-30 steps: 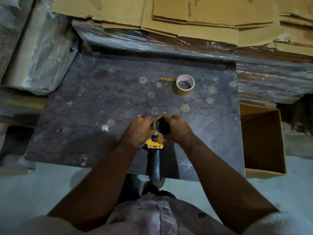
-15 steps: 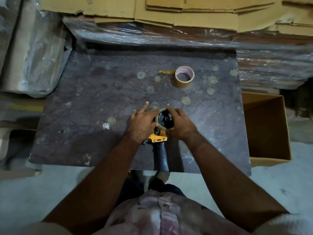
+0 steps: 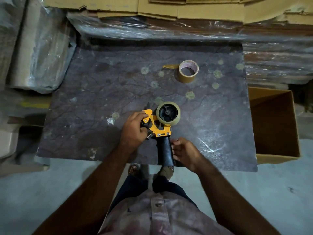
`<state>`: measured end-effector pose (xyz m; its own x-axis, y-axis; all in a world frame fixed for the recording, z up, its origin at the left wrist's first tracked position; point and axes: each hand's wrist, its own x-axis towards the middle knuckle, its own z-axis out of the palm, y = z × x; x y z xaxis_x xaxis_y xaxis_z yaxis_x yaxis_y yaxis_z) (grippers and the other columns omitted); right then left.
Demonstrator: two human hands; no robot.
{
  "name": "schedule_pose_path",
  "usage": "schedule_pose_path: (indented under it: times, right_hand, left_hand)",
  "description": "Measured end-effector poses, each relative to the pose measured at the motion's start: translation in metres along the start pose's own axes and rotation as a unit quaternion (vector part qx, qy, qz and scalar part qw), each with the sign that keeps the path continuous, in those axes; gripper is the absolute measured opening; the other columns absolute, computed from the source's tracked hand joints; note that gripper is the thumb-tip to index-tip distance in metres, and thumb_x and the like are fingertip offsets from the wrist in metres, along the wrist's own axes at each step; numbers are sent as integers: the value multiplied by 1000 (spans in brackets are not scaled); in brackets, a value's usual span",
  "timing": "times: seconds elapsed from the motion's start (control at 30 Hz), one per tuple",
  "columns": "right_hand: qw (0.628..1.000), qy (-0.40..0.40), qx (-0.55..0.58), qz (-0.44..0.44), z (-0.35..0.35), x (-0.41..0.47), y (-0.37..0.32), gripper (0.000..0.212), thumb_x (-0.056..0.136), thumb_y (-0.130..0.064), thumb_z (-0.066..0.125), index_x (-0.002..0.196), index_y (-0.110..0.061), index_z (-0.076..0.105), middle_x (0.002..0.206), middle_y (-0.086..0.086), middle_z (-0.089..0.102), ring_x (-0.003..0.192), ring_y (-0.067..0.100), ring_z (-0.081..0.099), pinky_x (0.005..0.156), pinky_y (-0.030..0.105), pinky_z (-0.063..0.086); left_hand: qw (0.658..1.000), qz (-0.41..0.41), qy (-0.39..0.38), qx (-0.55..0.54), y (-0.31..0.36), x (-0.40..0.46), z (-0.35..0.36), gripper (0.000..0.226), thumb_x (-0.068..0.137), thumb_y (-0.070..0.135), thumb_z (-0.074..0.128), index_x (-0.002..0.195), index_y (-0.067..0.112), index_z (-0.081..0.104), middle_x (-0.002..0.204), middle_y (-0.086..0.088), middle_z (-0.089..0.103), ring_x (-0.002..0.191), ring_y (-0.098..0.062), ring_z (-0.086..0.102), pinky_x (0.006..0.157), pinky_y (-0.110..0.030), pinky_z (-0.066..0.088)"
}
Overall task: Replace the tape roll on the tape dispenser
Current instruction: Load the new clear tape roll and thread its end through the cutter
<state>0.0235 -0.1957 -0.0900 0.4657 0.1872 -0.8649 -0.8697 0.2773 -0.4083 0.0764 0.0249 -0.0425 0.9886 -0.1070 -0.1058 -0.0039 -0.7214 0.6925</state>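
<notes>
Head view, looking down on a dark marbled slab [image 3: 105,99] with pale round spots. Near the slab's front edge, at its middle: a yellow tape dispenser [image 3: 158,128] lying flat, black handle [image 3: 165,151] pointing toward the slab's front edge and reaching just past it. On the dispenser's black hub, a clear tape roll [image 3: 168,113], seated on the far side of the handle, toward the slab's centre. Left hand [image 3: 134,128] closed around the yellow frame and black cutter end, on the left side of the roll, fingers curled onto the metal. Right hand [image 3: 185,152] just beside the handle on its right, fingers loosely curled, fingertips at or very near the black grip; actual contact impossible to tell. Well apart from the dispenser, toward the slab's far right part: a brown tape roll [image 3: 188,71] standing on its flat side, a short loose tail of tape trailing left from it. Off the slab's right edge, an open cardboard box [image 3: 277,122]. Beyond the slab's far edge, plastic-wrapped bundles [image 3: 152,29] under flattened cardboard sheets [image 3: 194,9].
</notes>
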Motion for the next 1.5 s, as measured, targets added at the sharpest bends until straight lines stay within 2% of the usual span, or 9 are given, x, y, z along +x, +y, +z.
schedule_pose_path:
  times: [0.1,0.23,0.33,0.47,0.57,0.77,1.03,1.23,1.5]
  right_hand:
    - [994,-77,58,50,14,10,6,65,70,-25,60,128,4,60,107,21,65,94,31,60,85,37,49]
    - [979,-161,107,67,28,24,9,63,78,-26,46,133,3,58,123,25,64,108,36,63,111,45,39]
    - [969,-195,132,70,33,25,11,52,77,-29,45,115,1,65,92,17,67,78,28,66,80,39,56]
    - [952,-240,179,55,34,18,9,27,73,-34,51,84,-9,54,64,3,45,49,17,39,51,29,38]
    - [961,-217,168,22,36,-1,3,30,77,-39,46,79,-11,55,60,2,45,45,16,39,51,28,33]
    - [970,-182,149,-67,57,-47,-22,29,85,-38,44,79,-12,56,58,1,45,42,14,41,47,26,36]
    - [962,-159,128,-183,123,-108,-48,22,88,-30,50,76,-13,56,55,1,45,40,13,40,44,26,37]
    - [961,-118,99,-230,164,-145,-56,26,88,-30,50,71,-12,57,55,3,45,40,15,39,44,26,38]
    - [958,-78,105,-255,188,-174,-40,24,86,-29,49,71,-11,56,57,3,44,40,16,40,43,25,37]
  left_hand:
    - [998,-31,-53,0,1,0,-6,61,75,-9,60,135,6,59,140,-12,56,128,-26,54,105,-30,45]
    - [989,-49,-138,16,0,2,-20,72,74,7,60,145,11,51,155,-8,47,143,-23,44,117,-34,37]
    - [989,-51,-136,12,-4,-3,-27,79,67,32,52,144,13,52,151,-8,52,140,-23,48,118,-40,39]
    - [993,-57,-101,-36,-6,-12,-28,63,71,28,57,133,18,61,132,-5,66,124,-24,61,103,-41,51]
    - [995,-38,-72,-61,-3,-21,-29,56,74,9,62,129,22,63,128,-4,64,119,-24,62,94,-43,56]
    - [990,9,-8,-138,16,-13,-53,53,66,31,51,117,36,62,124,0,65,114,-21,64,88,-52,58]
    - [974,144,163,-70,84,-12,-112,26,73,41,73,93,24,72,159,-7,36,142,-27,41,111,-53,36]
    - [979,145,117,88,127,-5,-149,31,74,59,73,84,30,71,171,4,9,157,-20,-3,117,-62,16]
    - [978,116,16,174,161,2,-171,39,66,58,82,84,24,74,171,2,-6,154,-28,-26,120,-66,2]
